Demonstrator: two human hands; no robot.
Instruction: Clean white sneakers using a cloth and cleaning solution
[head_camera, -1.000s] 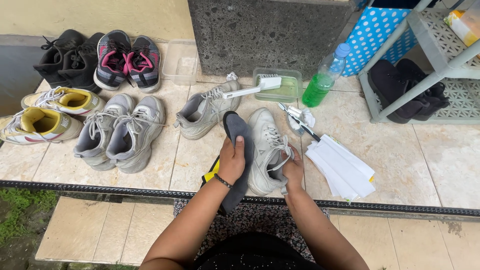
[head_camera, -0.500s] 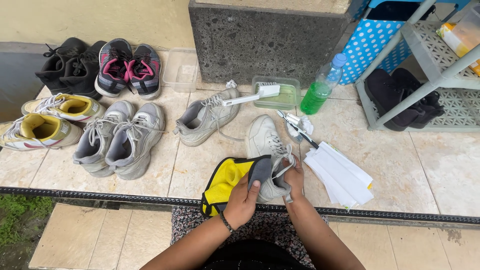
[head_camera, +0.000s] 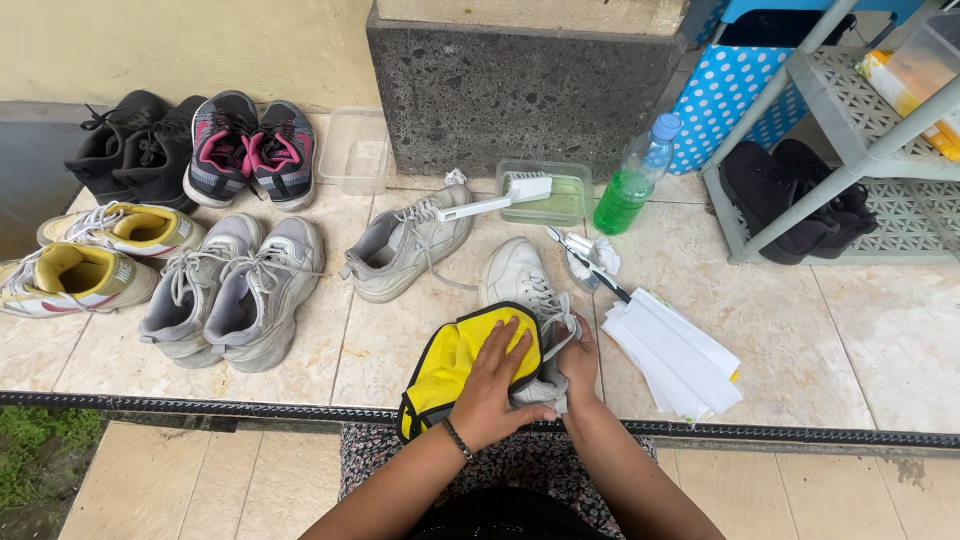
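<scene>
— Since half a second ago, the yellow cloth (head_camera: 455, 365) has spread wider over the heel of the white sneaker (head_camera: 520, 290), and the left hand (head_camera: 492, 385) has come flat on top of it; a second ago the cloth showed its grey side up along the shoe.

— How do the hands sit now?

— Left hand lies palm down, fingers splayed, pressing the cloth against the shoe. Right hand (head_camera: 580, 355) is curled around the sneaker's side by the laces, gripping it.

— Where is the shoe?

— On the tiled floor, near its front edge, just behind the dark drain grate (head_camera: 250, 410).

— What crowds around it?

— Its grey-white partner (head_camera: 405, 245) stands just to the left rear, a long-handled brush (head_camera: 495, 197) resting across it and a shallow green tray (head_camera: 560, 195). A bottle of green liquid (head_camera: 630, 180) stands beyond. White folded papers (head_camera: 670, 355) lie just right of the right hand, small brushes (head_camera: 585, 258) behind them. Grey sneakers (head_camera: 235, 290), yellow ones (head_camera: 95, 250) and pink-black ones (head_camera: 245, 150) line the left side.
</scene>
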